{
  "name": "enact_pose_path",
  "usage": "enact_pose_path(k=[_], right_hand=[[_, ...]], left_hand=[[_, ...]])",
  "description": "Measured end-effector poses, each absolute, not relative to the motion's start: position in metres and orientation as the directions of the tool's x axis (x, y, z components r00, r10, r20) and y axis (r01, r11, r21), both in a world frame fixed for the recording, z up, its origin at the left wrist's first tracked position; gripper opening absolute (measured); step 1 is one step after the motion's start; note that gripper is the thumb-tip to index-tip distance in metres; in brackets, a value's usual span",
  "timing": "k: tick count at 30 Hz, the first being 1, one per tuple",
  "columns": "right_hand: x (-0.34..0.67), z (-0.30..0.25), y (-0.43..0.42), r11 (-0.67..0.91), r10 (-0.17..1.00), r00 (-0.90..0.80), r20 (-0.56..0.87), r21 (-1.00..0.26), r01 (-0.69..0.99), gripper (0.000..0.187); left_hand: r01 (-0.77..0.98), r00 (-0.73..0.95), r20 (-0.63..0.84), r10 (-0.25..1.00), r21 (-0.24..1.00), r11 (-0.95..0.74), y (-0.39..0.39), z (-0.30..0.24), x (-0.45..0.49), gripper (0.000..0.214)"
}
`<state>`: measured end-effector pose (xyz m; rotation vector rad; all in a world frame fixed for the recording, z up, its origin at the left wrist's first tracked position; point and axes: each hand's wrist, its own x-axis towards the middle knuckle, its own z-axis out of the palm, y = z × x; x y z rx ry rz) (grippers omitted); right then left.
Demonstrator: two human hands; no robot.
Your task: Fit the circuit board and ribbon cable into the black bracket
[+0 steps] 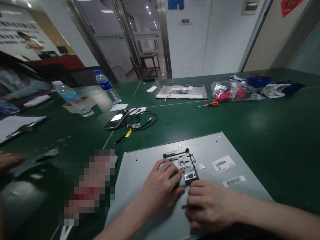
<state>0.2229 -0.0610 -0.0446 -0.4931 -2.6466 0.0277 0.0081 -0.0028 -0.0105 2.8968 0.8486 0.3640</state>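
Note:
A flat grey metal panel (147, 166), like the back of a display, lies before me. On it sits a black frame (195, 167) around a small circuit board with a metal video port (190, 175). My left hand (162, 183) is curled over the frame's left side, fingertips and thumb against it. At the frame's lower right corner, my right hand (211, 204) is closed with its fingers bent under. A short dark edge shows beside those fingers; what they pinch is hidden. The frame's lower left part is covered by my hands.
Beyond the panel lie a phone (117, 119), a coiled black cable (150, 126), an orange-handled screwdriver (211, 104), another panel (197, 91) and a bag with red items (231, 93). Bottles (107, 86) stand back left. Another person's hand (10, 161) is at the left edge.

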Motion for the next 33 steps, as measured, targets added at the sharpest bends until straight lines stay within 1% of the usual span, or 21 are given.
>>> enact_pose_path(k=[3,8,16,21,26,30,33], right_hand=[[0.223,-0.043,-0.062,0.939,0.341,-0.836,0.430,-0.115,0.324,0.024],[0.226,-0.043,-0.060,0.929,0.366,-0.823,0.433,-0.124,0.348,0.025],[0.227,-0.044,-0.060,0.926,0.373,-0.804,0.464,-0.136,0.351,0.023],[0.228,-0.037,-0.058,0.889,0.445,-0.755,0.481,-0.138,0.436,0.021],[0.229,-0.034,-0.057,0.844,0.504,-0.663,0.554,-0.155,0.513,0.020],[0.229,-0.039,-0.056,0.797,0.575,-0.595,0.562,-0.220,0.563,0.019],[0.229,-0.042,-0.054,0.788,0.602,-0.598,0.529,-0.272,0.552,0.017]], left_hand=[[0.521,0.812,0.217,0.542,0.152,-0.840,-0.003,-0.012,0.010,0.023],[0.509,0.811,0.255,0.527,0.137,-0.850,-0.004,-0.014,0.011,0.022],[0.508,0.806,0.251,0.535,0.168,-0.845,-0.004,-0.014,0.009,0.023],[0.505,0.812,0.229,0.537,0.189,-0.842,-0.003,-0.017,0.006,0.024],[0.501,0.812,0.228,0.537,0.200,-0.842,-0.002,-0.016,0.005,0.025],[0.493,0.814,0.237,0.531,0.203,-0.846,-0.002,-0.016,0.005,0.026],[0.495,0.814,0.227,0.535,0.211,-0.843,-0.002,-0.017,0.004,0.024]])
